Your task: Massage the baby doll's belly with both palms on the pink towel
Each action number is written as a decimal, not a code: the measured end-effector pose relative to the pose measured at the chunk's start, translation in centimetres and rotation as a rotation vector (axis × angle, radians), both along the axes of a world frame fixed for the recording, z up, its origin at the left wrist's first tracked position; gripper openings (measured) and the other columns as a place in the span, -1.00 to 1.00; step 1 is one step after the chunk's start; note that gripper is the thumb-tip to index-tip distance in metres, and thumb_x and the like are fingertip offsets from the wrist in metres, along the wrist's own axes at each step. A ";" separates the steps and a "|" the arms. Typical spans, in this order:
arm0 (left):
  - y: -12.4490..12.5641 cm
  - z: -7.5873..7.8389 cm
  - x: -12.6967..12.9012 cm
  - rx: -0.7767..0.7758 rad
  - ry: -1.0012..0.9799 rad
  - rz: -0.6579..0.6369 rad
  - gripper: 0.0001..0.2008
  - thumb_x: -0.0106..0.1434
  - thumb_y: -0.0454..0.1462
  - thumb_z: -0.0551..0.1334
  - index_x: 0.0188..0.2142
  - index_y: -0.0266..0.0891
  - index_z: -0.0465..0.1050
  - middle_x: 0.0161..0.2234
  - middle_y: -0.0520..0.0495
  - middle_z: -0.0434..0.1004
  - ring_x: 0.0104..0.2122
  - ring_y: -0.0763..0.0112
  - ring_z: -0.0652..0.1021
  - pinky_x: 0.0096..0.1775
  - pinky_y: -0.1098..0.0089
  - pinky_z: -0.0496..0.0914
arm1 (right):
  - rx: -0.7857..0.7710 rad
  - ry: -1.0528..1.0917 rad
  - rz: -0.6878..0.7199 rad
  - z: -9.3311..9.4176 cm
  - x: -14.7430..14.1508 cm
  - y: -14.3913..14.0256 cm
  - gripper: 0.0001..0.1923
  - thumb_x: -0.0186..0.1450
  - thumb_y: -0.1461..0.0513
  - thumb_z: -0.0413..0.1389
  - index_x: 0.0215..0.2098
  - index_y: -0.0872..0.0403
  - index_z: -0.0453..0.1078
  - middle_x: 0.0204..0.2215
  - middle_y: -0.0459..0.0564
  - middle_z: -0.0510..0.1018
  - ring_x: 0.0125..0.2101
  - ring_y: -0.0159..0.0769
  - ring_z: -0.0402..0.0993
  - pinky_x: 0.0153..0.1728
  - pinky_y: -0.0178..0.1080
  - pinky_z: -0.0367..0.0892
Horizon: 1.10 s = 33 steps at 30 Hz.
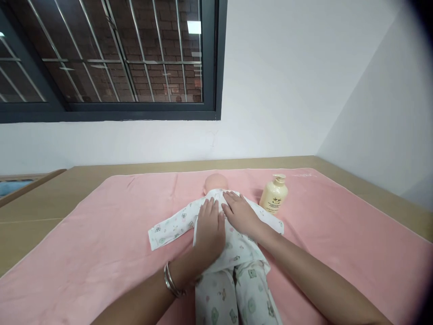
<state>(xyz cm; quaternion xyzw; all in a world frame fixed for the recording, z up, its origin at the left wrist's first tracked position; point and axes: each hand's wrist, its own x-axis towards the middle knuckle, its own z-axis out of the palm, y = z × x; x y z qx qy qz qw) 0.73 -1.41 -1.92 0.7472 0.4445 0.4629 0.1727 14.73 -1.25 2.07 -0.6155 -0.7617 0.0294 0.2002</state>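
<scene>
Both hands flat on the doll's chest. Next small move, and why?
Probably smooth outward: slide the left hand toward the spread sleeve. Both palms lie flat on the doll, the right hand near the collar below the bare head. The printed top looks rumpled at the waist. The lotion bottle stands apart on the pink towel, untouched.

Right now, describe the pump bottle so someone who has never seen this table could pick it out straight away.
Start at the pink blanket spread over the wooden table. A baby doll in a white printed suit lies at its middle, with the left hand and right hand flat on its chest. The pump bottle stands just right of the doll's head: cream-coloured, the only upright container there.
</scene>
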 end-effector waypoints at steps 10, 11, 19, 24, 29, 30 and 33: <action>3.8 0.9 -1.0 0.026 0.092 0.039 -0.64 0.32 -0.23 0.01 0.03 -0.21 0.42 0.08 -0.21 0.45 0.14 0.09 0.36 0.20 -0.05 0.11 | -0.026 0.044 0.078 1.5 0.2 -1.4 -0.54 0.44 0.17 -0.26 0.17 0.09 0.28 0.16 0.10 0.37 0.17 -0.16 0.25 0.14 -0.11 0.17; 3.7 0.8 -1.0 0.035 0.091 0.043 -0.64 0.31 -0.25 0.02 0.04 -0.20 0.42 0.09 -0.20 0.44 0.14 0.08 0.36 0.20 -0.05 0.11 | -0.039 0.072 0.073 1.2 0.5 -0.8 -0.53 0.44 0.15 -0.25 0.20 0.11 0.24 0.20 0.11 0.31 0.22 -0.15 0.17 0.17 -0.09 0.12; 3.1 0.7 -0.9 0.040 0.123 0.068 -0.63 0.30 -0.26 0.02 0.06 -0.24 0.39 0.10 -0.20 0.43 0.15 0.10 0.34 0.22 -0.03 0.11 | 0.035 0.143 0.006 -1.2 0.4 0.7 -0.51 0.43 0.16 -0.22 0.25 0.15 0.17 0.26 0.14 0.21 0.28 -0.14 0.02 0.26 0.01 -0.09; 3.1 1.0 -0.9 0.029 0.187 0.078 -0.62 0.31 -0.28 0.01 0.07 -0.28 0.37 0.11 -0.20 0.41 0.16 0.16 0.34 0.23 0.03 0.12 | 0.076 0.168 0.013 -1.4 0.4 0.6 -0.53 0.43 0.16 -0.21 0.23 0.13 0.20 0.24 0.13 0.25 0.26 -0.13 0.07 0.25 0.03 -0.06; 1.4 1.8 -0.6 0.020 0.279 0.089 -0.60 0.34 -0.28 -0.03 0.10 -0.28 0.34 0.16 -0.23 0.35 0.19 0.11 0.30 0.21 -0.03 0.14 | 0.120 0.183 0.040 -1.8 1.0 1.0 -0.54 0.42 0.16 -0.19 0.21 0.13 0.23 0.21 0.13 0.29 0.23 -0.14 0.13 0.24 0.02 -0.01; 0.7 2.0 -0.5 0.016 0.302 0.071 -0.60 0.34 -0.29 -0.04 0.10 -0.26 0.35 0.17 -0.22 0.33 0.19 0.11 0.29 0.20 -0.04 0.16 | 0.129 0.187 0.060 -1.8 1.3 1.2 -0.54 0.41 0.16 -0.18 0.20 0.13 0.23 0.20 0.13 0.30 0.23 -0.15 0.14 0.23 0.00 0.01; -1.2 2.3 -0.1 0.009 0.358 0.010 -0.60 0.35 -0.28 -0.04 0.12 -0.20 0.33 0.22 -0.20 0.26 0.24 0.11 0.24 0.22 -0.04 0.12 | 0.134 0.182 0.115 -1.6 2.0 1.6 -0.54 0.40 0.16 -0.16 0.21 0.13 0.22 0.21 0.11 0.30 0.23 -0.18 0.14 0.23 -0.04 0.05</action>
